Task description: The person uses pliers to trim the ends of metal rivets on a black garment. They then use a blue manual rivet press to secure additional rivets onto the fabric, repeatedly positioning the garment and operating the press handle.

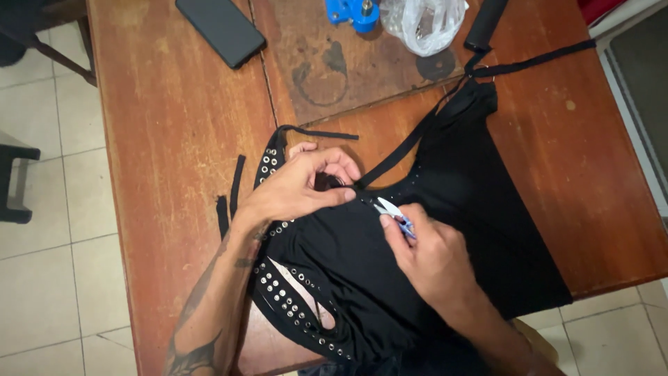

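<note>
Black studded garment (445,202) laid flat on wooden table (174,139), fabric edge pinched by left hand (299,188), thread snips (395,216) gripped in right hand (431,254), blades at the pinched seam.

Left hand (299,186) pinches, fingers curled — right hand (428,254) in closed grip.

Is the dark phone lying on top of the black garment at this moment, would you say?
No, the phone lies on bare wood at the table's far corner, apart from the black garment.
</note>
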